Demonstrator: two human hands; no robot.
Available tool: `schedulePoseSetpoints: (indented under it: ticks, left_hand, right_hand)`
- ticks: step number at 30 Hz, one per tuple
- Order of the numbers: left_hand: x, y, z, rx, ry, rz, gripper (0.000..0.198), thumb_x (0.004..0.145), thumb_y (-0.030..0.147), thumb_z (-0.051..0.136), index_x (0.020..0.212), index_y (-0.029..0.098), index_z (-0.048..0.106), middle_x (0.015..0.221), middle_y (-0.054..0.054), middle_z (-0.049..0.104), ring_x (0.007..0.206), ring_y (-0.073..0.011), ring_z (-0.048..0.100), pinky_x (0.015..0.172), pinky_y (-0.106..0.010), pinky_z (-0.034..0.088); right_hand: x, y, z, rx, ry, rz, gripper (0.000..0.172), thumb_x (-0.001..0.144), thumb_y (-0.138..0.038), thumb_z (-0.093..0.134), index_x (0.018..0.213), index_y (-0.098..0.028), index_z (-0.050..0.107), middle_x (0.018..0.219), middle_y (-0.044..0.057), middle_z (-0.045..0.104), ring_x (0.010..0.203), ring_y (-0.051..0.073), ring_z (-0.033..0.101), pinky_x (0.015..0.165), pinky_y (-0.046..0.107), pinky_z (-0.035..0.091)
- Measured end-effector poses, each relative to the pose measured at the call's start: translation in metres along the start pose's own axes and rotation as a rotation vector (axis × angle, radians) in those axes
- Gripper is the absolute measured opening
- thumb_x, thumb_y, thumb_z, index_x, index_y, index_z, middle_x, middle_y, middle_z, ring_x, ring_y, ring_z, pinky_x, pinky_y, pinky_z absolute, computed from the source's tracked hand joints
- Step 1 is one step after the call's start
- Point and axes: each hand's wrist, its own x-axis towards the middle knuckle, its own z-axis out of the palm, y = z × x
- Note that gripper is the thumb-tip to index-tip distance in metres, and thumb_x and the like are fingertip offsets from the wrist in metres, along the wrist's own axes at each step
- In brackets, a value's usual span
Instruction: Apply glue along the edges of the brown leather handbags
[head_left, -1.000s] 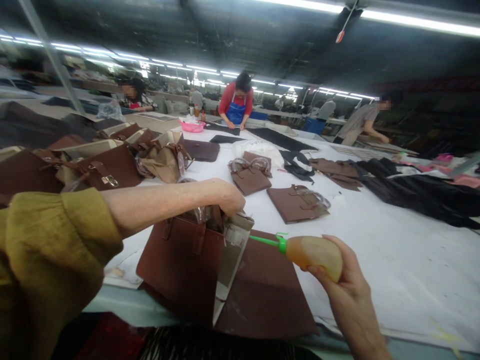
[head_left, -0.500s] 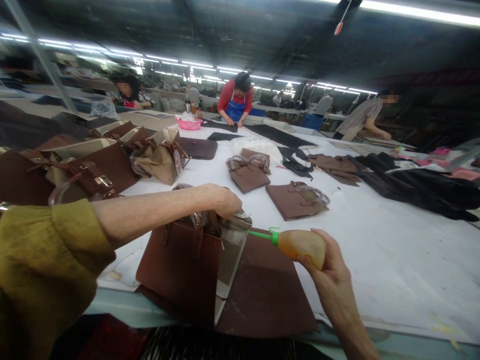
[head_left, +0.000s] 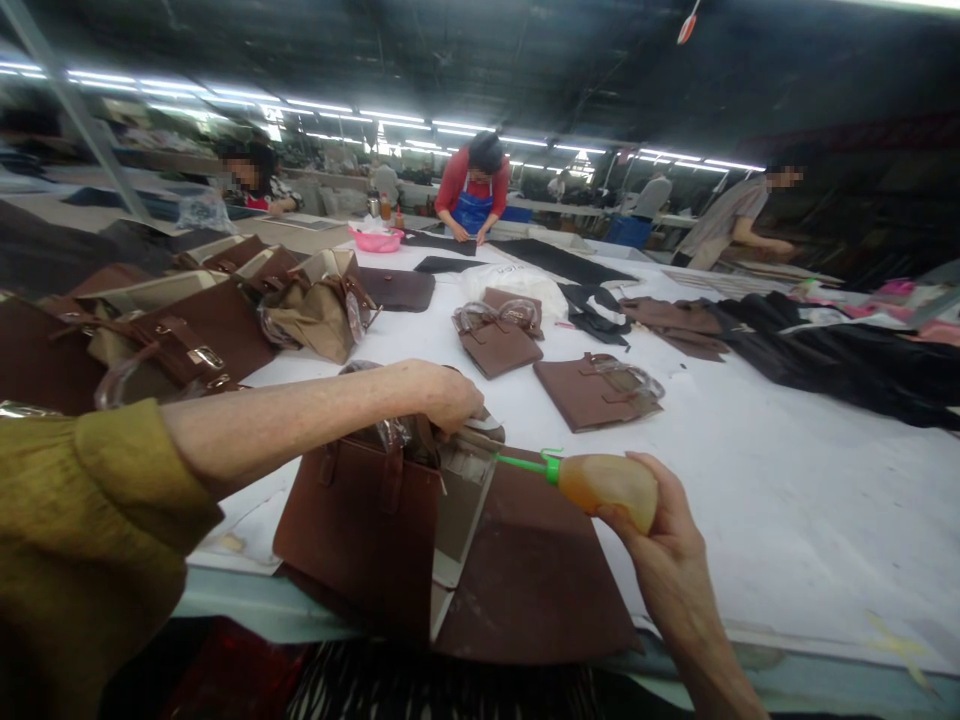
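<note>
A brown handbag (head_left: 356,540) stands at the table's near edge, one side open and showing its pale lining. Fingers curled, my left hand (head_left: 448,398) grips the bag's upper edge at the far side; the exact fold it pinches is partly hidden. My right hand (head_left: 664,530) is wrapped around a squeeze bottle (head_left: 607,488) of amber liquid, with a green cap and thin green nozzle. The nozzle tip is at the bag's open edge, close to my left hand. Beneath the nozzle, a flat brown panel (head_left: 536,560) spreads to the right of the bag.
Several unfinished brown bags (head_left: 202,335) crowd the left. Two flat brown pieces with wrapped handles, one a handle panel (head_left: 592,392), lie beyond my hands. Black material (head_left: 840,350) is heaped at right. A pink basin (head_left: 376,238) and a co-worker (head_left: 472,190) are across the white table (head_left: 795,510).
The view has tilted slightly. Both hands keep nearly the same place at the bag, and the nozzle stays along its open edge.
</note>
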Motion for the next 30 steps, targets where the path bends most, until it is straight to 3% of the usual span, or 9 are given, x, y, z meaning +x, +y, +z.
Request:
schedulePoseSetpoints:
  ticks: [10,15,23,30]
  left_hand:
    - [0.001,0.000,0.003,0.014,0.017,0.016,0.028,0.063,0.018,0.063,0.090,0.018,0.068,0.091,-0.007,0.071,0.075,-0.0226,0.063,0.056,-0.027,0.043]
    - [-0.002,0.002,0.002,0.029,0.025,0.016,0.030,0.064,0.018,0.063,0.093,0.019,0.068,0.096,-0.007,0.070,0.078,-0.0218,0.063,0.060,-0.027,0.044]
    - [-0.003,0.001,0.001,0.046,0.035,0.053,0.034,0.064,0.020,0.065,0.098,0.016,0.068,0.097,-0.009,0.069,0.082,-0.0232,0.062,0.061,-0.027,0.044]
    - [-0.007,0.006,-0.003,0.054,0.012,0.025,0.032,0.067,0.018,0.061,0.097,0.013,0.068,0.094,-0.010,0.070,0.079,-0.0231,0.062,0.061,-0.028,0.044]
  right_hand:
    - [-0.003,0.003,0.002,-0.035,-0.043,-0.011,0.053,0.071,-0.043,0.068,0.117,-0.024,0.050,0.111,0.003,0.055,0.096,0.023,0.053,0.084,0.031,0.041]
    - [-0.008,0.002,0.001,-0.038,-0.061,-0.009,0.053,0.068,-0.043,0.070,0.115,-0.023,0.053,0.112,0.005,0.057,0.098,0.026,0.054,0.086,0.035,0.041]
    - [-0.015,-0.002,-0.002,-0.083,-0.113,-0.059,0.044,0.071,-0.038,0.069,0.111,-0.026,0.056,0.114,0.001,0.057,0.101,0.022,0.053,0.072,0.024,0.048]
    - [-0.021,-0.003,-0.001,-0.139,-0.133,-0.054,0.042,0.071,-0.037,0.068,0.110,-0.028,0.058,0.106,-0.002,0.062,0.094,0.020,0.056,0.075,0.023,0.048]
